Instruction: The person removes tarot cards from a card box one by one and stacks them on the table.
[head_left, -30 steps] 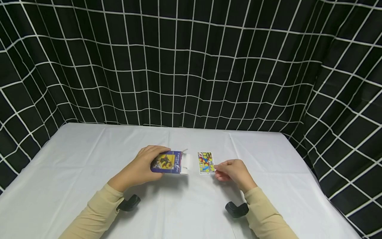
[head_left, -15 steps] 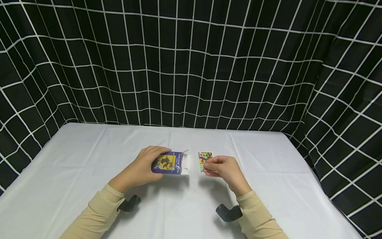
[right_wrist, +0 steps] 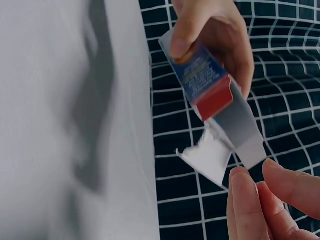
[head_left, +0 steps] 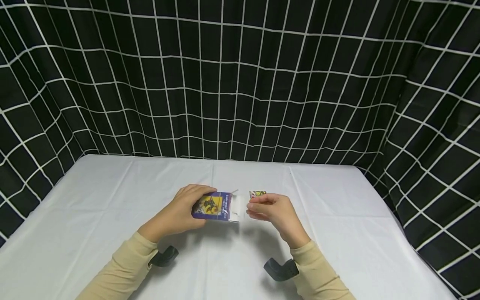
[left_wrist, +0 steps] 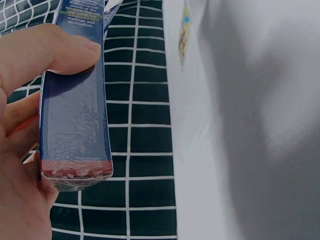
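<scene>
My left hand (head_left: 180,210) grips a blue tarot card box (head_left: 213,206) above the table, its thumb along one narrow side in the left wrist view. The box's white end flap (right_wrist: 245,135) sticks out toward the right, and a smaller side flap hangs beside it. Close to the tip of the long flap is my right hand (head_left: 277,214); its thumb and fingertips (right_wrist: 245,192) are slightly apart, with nothing visible between them. Behind that hand a colourful tarot card (head_left: 258,193) lies on the table, mostly hidden in the head view.
A white cloth (head_left: 112,200) with creases covers the table. Black curtains (head_left: 232,83) with a white grid rise behind it and at both sides. Dark wrist-worn devices (head_left: 281,269) jut inward from both sleeves.
My right hand has moved left from the card's edge toward the box's open end, now covering most of the card. The left hand and box have shifted very slightly right.
</scene>
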The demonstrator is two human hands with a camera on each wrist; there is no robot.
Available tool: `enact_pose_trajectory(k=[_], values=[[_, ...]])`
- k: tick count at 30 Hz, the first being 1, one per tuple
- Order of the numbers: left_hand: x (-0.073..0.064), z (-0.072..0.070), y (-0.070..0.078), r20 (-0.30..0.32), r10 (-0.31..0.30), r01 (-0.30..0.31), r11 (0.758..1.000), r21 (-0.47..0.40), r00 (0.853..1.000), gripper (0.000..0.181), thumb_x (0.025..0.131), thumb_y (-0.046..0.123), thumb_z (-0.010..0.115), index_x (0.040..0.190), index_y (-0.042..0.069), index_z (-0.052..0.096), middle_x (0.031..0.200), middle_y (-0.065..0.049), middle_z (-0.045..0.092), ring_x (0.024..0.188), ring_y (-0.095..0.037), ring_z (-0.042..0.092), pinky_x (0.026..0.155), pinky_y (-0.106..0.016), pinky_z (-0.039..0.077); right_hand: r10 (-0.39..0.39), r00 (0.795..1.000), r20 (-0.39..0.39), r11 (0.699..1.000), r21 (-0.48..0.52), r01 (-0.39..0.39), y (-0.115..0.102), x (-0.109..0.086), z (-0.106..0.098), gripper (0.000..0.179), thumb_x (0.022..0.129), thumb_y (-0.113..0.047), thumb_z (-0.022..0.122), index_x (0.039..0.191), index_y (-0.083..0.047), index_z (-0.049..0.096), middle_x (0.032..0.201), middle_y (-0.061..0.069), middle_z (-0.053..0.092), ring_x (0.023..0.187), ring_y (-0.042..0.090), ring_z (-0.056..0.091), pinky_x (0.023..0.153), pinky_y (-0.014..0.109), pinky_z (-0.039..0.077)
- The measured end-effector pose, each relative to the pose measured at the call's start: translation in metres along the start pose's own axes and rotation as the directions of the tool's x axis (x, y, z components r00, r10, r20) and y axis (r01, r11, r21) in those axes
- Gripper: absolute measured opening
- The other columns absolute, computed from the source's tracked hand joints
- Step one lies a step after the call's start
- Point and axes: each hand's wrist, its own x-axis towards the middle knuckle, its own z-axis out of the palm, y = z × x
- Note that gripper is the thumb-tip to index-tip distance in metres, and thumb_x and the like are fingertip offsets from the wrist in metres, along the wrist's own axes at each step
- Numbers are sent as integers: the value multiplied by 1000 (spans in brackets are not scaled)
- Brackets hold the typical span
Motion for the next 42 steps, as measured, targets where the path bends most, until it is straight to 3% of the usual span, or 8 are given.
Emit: enact_pose_trajectory(k=[8, 15, 31, 42], values=[[0, 2, 0, 6, -15, 15, 1000, -3, 1000, 71, 63, 14, 75, 130, 19, 50, 129, 3, 54, 120, -17, 43, 105, -43, 28, 5, 1000, 8, 1000, 12, -5, 1, 2, 11, 23, 79, 0, 66, 98, 12, 64, 94, 16, 66, 78, 19, 69, 75, 33, 55], [1, 3, 1, -1, 13, -13, 1000, -2, 1000, 73, 63, 14, 76, 131, 18, 49, 130, 2, 54, 121, -19, 43, 105, -45, 28, 9, 1000, -8, 1000, 28, -9, 1, 4, 16, 20, 78, 0, 67, 94, 11, 65, 85, 13, 68, 74, 18, 69, 72, 32, 55], [1, 6, 3, 10, -5, 5, 1000, -22, 1000, 73, 63, 14, 74, 131, 21, 49, 130, 4, 53, 122, -16, 41, 105, -43, 28, -19, 1000, -24, 1000, -14, 19, 5, 6, 23, 19, 75, -3, 71, 90, 7, 68, 87, 14, 68, 74, 19, 69, 71, 32, 56], [1, 6, 6, -3, 31, -31, 999, -17, 1000, 74, 62, 14, 75, 131, 19, 49, 130, 2, 53, 122, -18, 42, 105, -45, 28, -35, 996, -85, 996, -88, 27, 9, 5, 28, 21, 71, -10, 76, 86, 3, 68, 81, 9, 69, 70, 16, 68, 68, 31, 56]])
